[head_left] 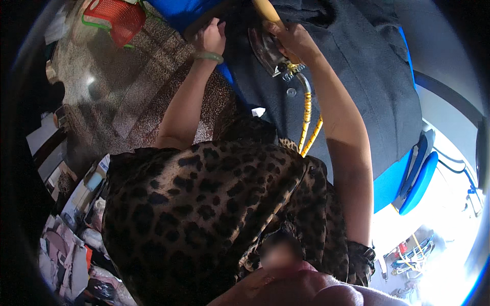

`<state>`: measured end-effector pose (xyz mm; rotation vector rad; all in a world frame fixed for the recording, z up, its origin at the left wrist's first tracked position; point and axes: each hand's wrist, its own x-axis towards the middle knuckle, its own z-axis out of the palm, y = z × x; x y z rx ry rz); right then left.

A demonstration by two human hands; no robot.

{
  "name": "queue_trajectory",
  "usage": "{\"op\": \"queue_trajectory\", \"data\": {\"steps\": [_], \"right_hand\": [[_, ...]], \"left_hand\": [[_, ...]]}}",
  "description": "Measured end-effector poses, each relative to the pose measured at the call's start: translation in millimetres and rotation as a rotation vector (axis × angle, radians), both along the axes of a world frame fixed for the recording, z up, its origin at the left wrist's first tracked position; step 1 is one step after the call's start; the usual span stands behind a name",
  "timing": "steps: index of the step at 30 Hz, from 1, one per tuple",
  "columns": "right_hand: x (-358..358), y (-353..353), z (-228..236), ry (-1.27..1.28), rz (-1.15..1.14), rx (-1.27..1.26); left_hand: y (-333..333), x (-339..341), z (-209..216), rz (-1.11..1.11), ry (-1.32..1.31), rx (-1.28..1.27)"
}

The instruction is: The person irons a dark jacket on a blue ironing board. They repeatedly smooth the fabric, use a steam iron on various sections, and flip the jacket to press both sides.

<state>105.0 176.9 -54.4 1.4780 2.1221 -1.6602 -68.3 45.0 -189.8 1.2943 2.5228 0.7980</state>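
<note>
A steam iron (263, 51) with a yellow handle stands on a dark cloth garment (357, 86) at the top middle. My right hand (298, 43) is closed around the iron's handle. From the iron's rear, a metal fitting and a yellow hose (307, 107) run back toward my body. To the left, my left hand (210, 38) has its fingers curled at the edge of the dark cloth, seemingly pinching it; the fingertips are partly hidden. A pale green bangle (209, 56) circles that wrist. Close to the iron lies a small round clear disc (291, 92).
Under the garment, a blue table cover (393, 183) shows at the edges. A red and green chair (120, 20) stands on the speckled floor (127, 97) at the far left. Blue chair parts (418, 183) are at the right. Piled bags and cloth (76, 250) lie at the lower left.
</note>
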Motion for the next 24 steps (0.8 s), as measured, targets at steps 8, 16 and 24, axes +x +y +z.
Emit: {"op": "queue_trajectory", "data": {"steps": [8,16,24], "right_hand": [[-5,-39,-1,-0.128,0.077,-0.031],[-4,-61,13,-0.284,0.113,-0.142],[137,-95,54,-0.174,-0.036,-0.203]], "left_hand": [[14,7,-18,0.086,-0.365,0.168],[36,-17,-98,0.007,0.008,0.266],[61,16,-68,0.174,-0.163,0.361]]}}
